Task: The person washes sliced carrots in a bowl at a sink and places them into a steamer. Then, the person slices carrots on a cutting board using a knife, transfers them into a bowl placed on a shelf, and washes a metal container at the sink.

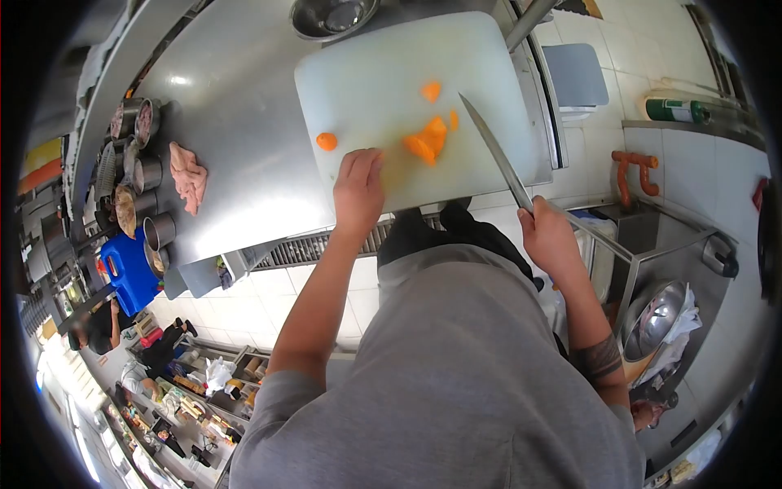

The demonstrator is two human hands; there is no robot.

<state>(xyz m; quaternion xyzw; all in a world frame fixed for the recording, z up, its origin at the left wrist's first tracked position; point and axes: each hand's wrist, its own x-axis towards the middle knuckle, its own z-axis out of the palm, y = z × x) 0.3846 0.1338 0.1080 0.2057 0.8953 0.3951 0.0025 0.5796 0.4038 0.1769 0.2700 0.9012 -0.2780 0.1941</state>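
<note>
Several orange pieces, perhaps carrot, lie on a white cutting board [375, 90]. The largest cluster [427, 142] is near the middle, and a rounded end piece [327, 142] is by the left edge. My left hand [359, 186] rests at the board's front edge between them, its fingers pressed together; what they hold, if anything, is hidden. At the right, my right hand [547, 232] is closed round the handle of a knife [497, 151]. The blade points up and left over the board, apart from the orange pieces.
A metal bowl [332, 16] stands behind the board. On the steel counter [244, 106] lies a pink cloth-like or meat-like item [188, 178], with metal pots [147, 174] farther left. A blue container [130, 273] is below them. Other people [104, 328] are at the lower left.
</note>
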